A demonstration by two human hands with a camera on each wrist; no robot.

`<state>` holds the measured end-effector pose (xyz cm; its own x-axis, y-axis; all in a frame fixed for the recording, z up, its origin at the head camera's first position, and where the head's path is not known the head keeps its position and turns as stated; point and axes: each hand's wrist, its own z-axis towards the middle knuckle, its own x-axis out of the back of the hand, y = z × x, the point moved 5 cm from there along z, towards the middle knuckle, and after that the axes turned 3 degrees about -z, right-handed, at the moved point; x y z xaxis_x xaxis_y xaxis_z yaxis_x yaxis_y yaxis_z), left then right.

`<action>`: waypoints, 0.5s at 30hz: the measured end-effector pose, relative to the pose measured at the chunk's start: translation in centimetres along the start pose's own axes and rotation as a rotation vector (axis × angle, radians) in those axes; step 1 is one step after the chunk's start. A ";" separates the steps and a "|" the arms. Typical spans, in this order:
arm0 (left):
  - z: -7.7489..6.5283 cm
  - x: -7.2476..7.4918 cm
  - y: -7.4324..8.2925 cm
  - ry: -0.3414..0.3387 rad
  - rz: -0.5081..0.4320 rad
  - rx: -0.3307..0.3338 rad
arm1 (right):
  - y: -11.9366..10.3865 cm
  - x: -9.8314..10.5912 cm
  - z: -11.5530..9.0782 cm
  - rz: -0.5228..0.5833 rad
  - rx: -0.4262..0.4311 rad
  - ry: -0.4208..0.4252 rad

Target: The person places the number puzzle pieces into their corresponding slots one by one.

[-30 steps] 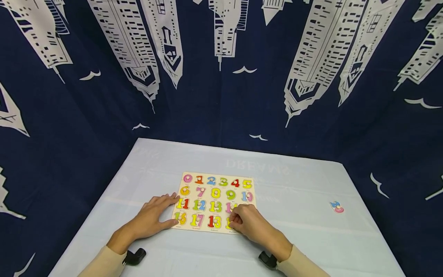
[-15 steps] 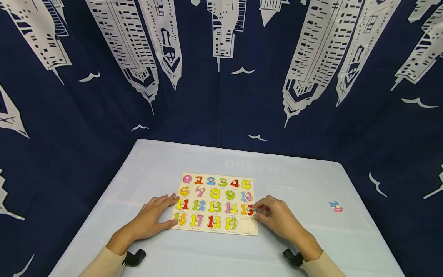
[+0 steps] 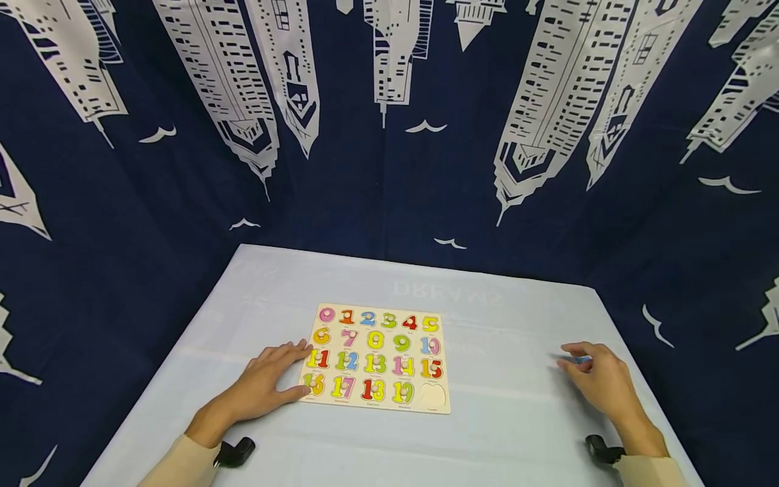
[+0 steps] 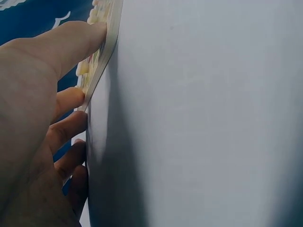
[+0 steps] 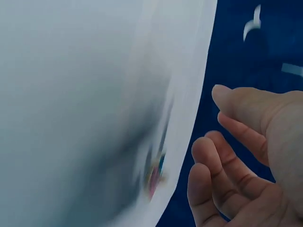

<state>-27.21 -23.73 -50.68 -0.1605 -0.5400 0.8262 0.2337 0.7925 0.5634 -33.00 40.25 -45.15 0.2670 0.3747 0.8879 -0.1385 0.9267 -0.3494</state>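
Note:
A wooden number puzzle board (image 3: 445, 406) lies on the table, filled with colourful knobbed number pieces except for an empty recess (image 3: 434, 396) at its near right corner. My left hand (image 3: 258, 385) rests at the board's left edge, fingers spread and thumb on the near left corner; the left wrist view shows the thumb (image 4: 75, 40) over the board's edge. Far to the right, my right hand (image 3: 605, 385) hovers with thumb and fingers apart and nothing between them. Below it lies a blue and pink number piece (image 5: 155, 177), mostly hidden by the hand in the head view and blurred in the right wrist view.
The white tabletop (image 3: 499, 433) carries a faint mirrored print near its back. A dark blue cloth (image 3: 389, 196) with white buildings and birds hangs behind and beside the table. A small black device (image 3: 236, 452) is on each wrist.
My right hand has left the board's lower right area and moved right to the loose number piece, uncovering the 19 and the empty recess. The left hand stays put.

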 end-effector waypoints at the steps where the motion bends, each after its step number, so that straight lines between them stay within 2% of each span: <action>1: 0.1 0.1 0.0 -0.003 -0.001 -0.001 | 1.1 0.3 0.0 -0.011 -0.028 0.008; 4: 0.3 0.2 0.0 -0.004 0.001 -0.003 | 3.6 0.8 0.0 -0.022 -0.105 0.000; 7: 0.4 0.4 0.0 0.000 0.006 -0.007 | 5.0 0.6 -0.1 -0.014 -0.163 -0.039; 11: 0.5 0.2 -0.1 -0.001 -0.004 -0.007 | 5.8 0.1 -0.2 -0.004 -0.192 -0.070; 15: 0.3 -0.1 0.0 -0.009 -0.024 0.007 | 6.3 -0.2 -0.3 -0.004 -0.216 -0.061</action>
<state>-27.47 -23.59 -50.74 -0.1748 -0.5563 0.8124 0.2234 0.7812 0.5830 -33.64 46.04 -47.60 0.2082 0.3745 0.9035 0.0720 0.9154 -0.3960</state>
